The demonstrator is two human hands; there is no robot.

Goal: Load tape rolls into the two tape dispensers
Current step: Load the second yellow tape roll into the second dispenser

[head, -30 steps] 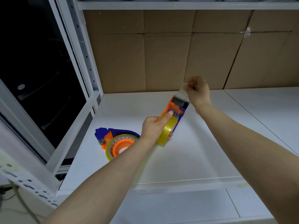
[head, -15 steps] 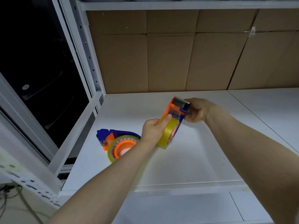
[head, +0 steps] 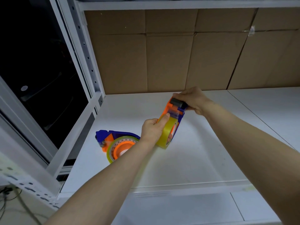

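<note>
Both hands are on one orange-and-blue tape dispenser (head: 173,114), held tilted above the white bench (head: 186,156). The left hand (head: 153,129) is clenched around its lower end, thumb pressed along the orange side, right at the yellowish tape roll (head: 167,133) seated in it. The right hand (head: 192,99) grips the upper end, fingers wrapped over the dark roller at the head. Off to the left, the second dispenser (head: 112,138) lies flat on the bench with its own tape roll (head: 121,147) on the orange hub, untouched. Brown cardboard (head: 170,59) lines the back.
</note>
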